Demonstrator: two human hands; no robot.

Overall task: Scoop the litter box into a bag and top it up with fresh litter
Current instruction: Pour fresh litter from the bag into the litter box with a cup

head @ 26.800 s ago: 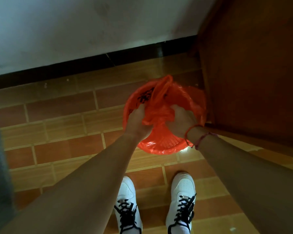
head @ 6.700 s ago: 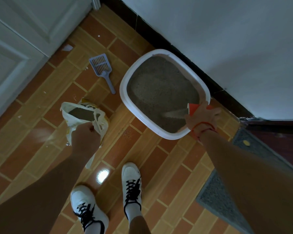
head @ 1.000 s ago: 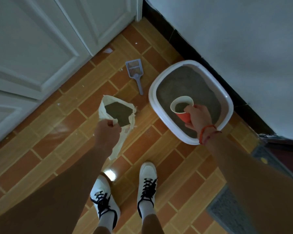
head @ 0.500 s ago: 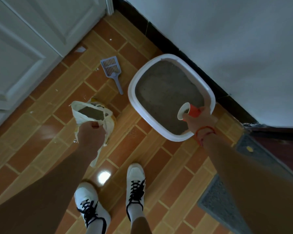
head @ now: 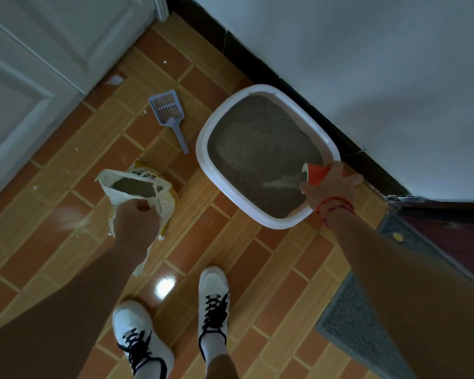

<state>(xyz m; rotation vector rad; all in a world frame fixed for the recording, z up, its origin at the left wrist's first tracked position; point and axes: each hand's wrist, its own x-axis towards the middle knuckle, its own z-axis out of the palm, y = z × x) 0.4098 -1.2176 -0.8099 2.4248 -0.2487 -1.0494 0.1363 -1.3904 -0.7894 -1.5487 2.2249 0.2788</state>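
Topping up: the right hand (head: 333, 184) grips a tipped orange cup (head: 316, 174), pouring litter into the white litter box (head: 203, 149) by the wall. The left hand (head: 136, 222) pinches the litter bag (head: 159, 199) open on the floor; refilling the cup likely comes next.

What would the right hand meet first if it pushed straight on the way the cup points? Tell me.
Probably the litter in the litter box: the right hand tips the orange cup leftward over it. Height is unclear.

Dim, bluish indoor light here; one bright glare spot on the glossy floor tiles (head: 165, 286) between the shoes. Wide-angle bending curves the wall (head: 367, 77) line; forearms at the bottom corners are dark, soft.
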